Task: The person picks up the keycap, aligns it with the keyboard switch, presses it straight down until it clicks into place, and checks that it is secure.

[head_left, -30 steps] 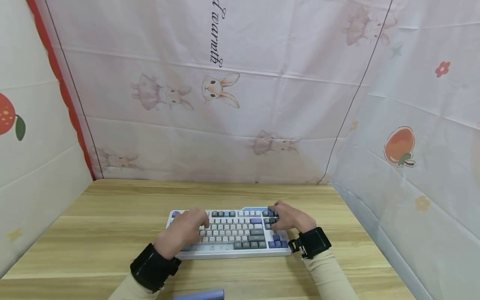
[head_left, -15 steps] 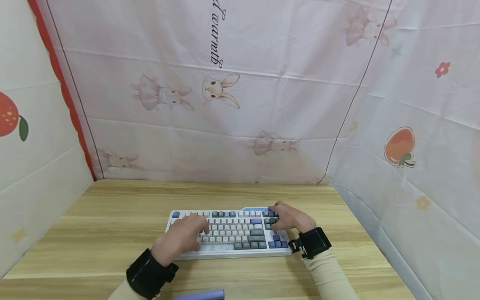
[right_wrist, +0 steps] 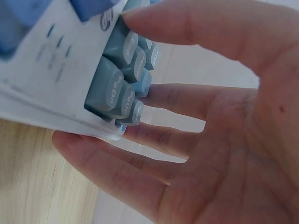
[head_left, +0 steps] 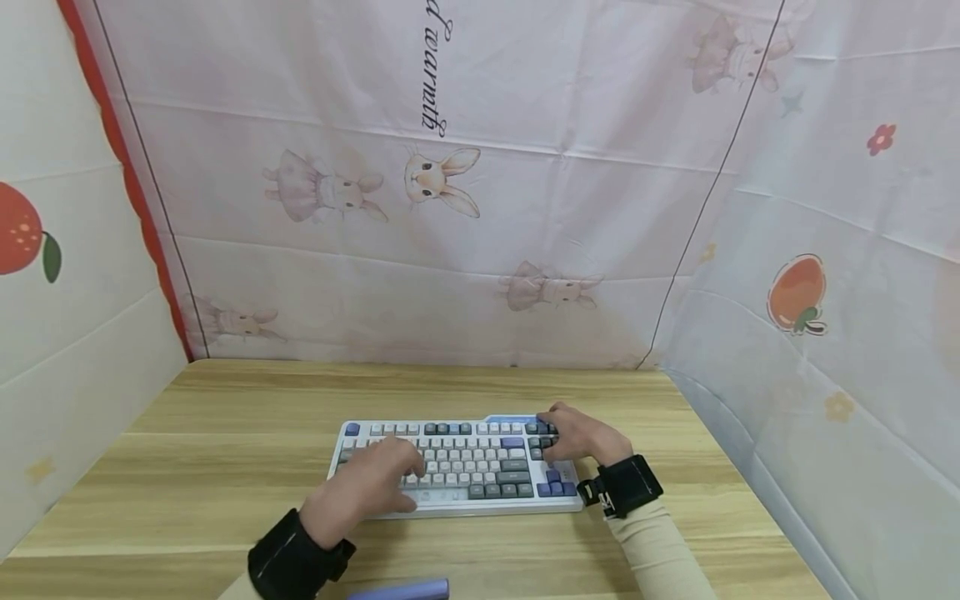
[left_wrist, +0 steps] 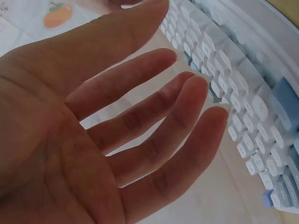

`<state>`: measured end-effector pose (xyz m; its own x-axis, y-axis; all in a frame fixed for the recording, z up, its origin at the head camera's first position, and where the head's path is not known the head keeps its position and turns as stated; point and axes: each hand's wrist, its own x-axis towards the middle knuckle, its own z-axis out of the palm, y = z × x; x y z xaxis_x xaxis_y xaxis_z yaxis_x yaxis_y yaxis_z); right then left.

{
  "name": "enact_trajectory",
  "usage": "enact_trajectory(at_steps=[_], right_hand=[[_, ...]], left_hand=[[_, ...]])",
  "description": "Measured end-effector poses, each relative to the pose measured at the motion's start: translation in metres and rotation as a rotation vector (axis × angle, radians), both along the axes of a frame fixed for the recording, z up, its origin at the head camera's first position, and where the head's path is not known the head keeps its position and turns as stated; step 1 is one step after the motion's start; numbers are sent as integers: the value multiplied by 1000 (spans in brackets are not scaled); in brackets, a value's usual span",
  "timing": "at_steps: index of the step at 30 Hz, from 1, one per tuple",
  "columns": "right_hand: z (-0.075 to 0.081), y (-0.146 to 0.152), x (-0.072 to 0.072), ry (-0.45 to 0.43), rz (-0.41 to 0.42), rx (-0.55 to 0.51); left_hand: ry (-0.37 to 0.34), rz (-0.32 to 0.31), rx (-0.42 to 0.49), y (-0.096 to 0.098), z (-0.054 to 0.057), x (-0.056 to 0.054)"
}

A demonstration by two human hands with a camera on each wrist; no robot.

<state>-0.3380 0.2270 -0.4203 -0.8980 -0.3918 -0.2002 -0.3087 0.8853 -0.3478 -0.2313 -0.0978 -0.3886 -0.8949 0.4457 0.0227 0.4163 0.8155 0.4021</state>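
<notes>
A white keyboard with white, grey and purple keys lies on the wooden table. My left hand is over its left end and hides several keys there. In the left wrist view, the fingers of that hand are spread and slightly bent, nothing in the palm, tips close to the keys. My right hand holds the keyboard at its far right corner. In the right wrist view, the thumb rests on a grey key, the little finger is along the side edge, and other fingertips are hidden behind the keys.
The wooden table carries the keyboard. A purple-blue object is cut off at the near edge of the head view. Printed cloth walls in the back and both sides. Black straps wrap both wrists.
My left hand has moved toward the near edge of the keyboard, uncovering keys at its upper left. My right hand and the keyboard have stayed in place.
</notes>
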Motion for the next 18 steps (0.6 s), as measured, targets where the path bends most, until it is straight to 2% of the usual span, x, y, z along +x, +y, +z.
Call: enact_trajectory(at_steps=[14,18], right_hand=[[0,-1,0,3,-6,5],[-1,0,0,3,-6,2]], left_hand=[[-30,-109,8,7,-1,10],[-35,-121,26,7,-1,12]])
